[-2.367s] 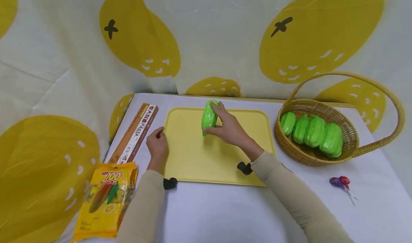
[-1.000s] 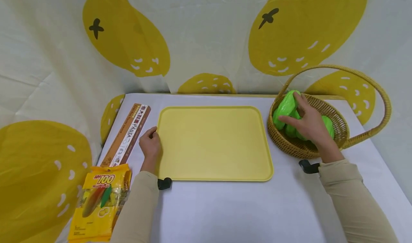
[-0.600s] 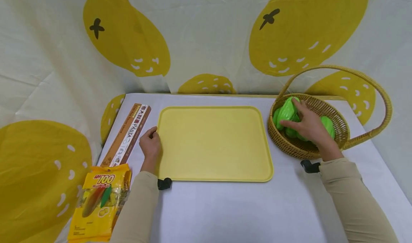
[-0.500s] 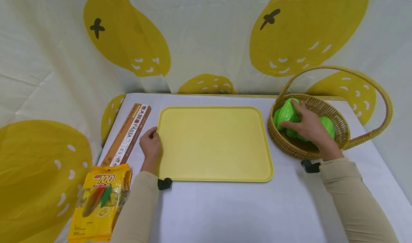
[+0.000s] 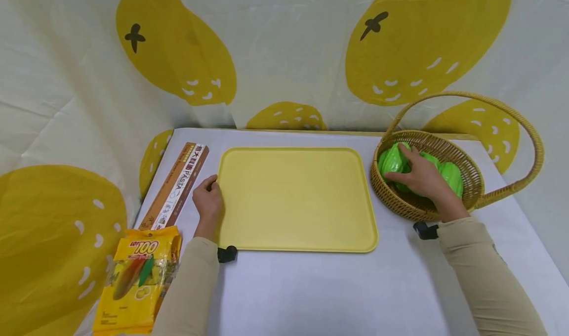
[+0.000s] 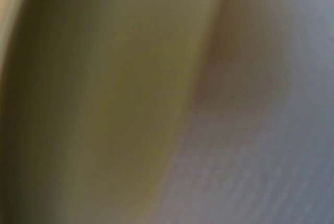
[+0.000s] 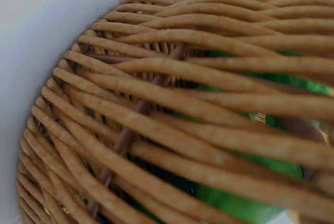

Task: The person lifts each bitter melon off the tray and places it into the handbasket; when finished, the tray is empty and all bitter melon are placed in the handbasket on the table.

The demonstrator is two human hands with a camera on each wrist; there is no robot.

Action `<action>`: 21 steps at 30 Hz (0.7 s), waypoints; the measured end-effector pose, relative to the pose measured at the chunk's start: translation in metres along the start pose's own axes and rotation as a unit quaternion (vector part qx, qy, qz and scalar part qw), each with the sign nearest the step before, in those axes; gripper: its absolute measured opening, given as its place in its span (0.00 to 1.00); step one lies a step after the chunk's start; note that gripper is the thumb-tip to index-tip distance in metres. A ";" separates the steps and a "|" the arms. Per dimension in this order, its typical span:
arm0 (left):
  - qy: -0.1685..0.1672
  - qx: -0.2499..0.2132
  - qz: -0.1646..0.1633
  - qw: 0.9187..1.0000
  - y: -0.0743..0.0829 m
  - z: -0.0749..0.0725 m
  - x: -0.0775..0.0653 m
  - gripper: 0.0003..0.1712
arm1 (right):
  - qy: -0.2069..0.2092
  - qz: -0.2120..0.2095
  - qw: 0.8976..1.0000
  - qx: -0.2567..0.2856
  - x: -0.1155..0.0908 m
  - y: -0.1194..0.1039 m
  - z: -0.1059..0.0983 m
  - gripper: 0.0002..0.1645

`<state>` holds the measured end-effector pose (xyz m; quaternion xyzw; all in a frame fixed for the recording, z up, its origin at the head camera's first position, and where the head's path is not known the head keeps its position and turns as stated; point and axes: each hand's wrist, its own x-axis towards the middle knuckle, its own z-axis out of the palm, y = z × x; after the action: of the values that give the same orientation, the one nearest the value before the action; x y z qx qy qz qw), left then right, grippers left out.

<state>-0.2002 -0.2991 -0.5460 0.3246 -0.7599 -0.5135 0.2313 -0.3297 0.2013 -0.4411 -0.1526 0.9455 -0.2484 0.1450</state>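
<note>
Inside the wicker basket (image 5: 409, 207), at the right, my right hand (image 5: 424, 175) holds a glossy green ridged fruit (image 5: 394, 159) that resembles a star fruit. The thumb lies at its near end and the index finger at its far end. Similar green fruits (image 5: 451, 177) lie under and beside the hand, partly hidden by it. My left hand (image 5: 207, 197) grips the left rim of the yellow tray (image 5: 295, 197) with curled fingers. In the left wrist view the picture is blurred. The right wrist view shows the basket's woven wall (image 7: 156, 104) with green behind it.
A long pasta box (image 5: 175, 188) lies left of the tray. Nearer to me on that side is a yellow candy bag (image 5: 138, 281). The basket's tall handle (image 5: 531, 138) arches over and leans to the right. A fruit-print curtain (image 5: 289, 54) hangs behind the table.
My right hand has carried the green fruit from above the tray into the basket and lowered it among the others. My left hand stays at the tray's rim.
</note>
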 end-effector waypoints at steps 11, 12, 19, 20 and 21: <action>-0.005 0.010 -0.009 1.000 0.000 0.002 0.002 0.19 | -0.007 0.009 1.000 0.007 -0.006 -0.004 0.003 0.64; -0.004 0.010 -0.009 1.000 0.000 0.002 0.002 0.19 | -0.007 0.009 1.000 0.008 -0.006 -0.004 0.003 0.64; -0.007 0.012 -0.019 1.000 -0.001 0.002 0.004 0.19 | -0.004 0.008 1.000 -0.003 -0.008 -0.009 0.005 0.61; -0.008 0.013 -0.023 1.000 -0.002 0.001 0.005 0.19 | -0.006 0.007 1.000 -0.005 -0.008 -0.010 0.006 0.61; -0.012 0.016 -0.026 0.999 -0.002 -0.001 0.005 0.19 | -0.009 0.006 1.000 -0.007 -0.007 -0.012 0.006 0.60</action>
<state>-0.2025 -0.3038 -0.5479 0.3416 -0.7618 -0.5114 0.2034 -0.3185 0.1918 -0.4387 -0.1504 0.9467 -0.2398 0.1539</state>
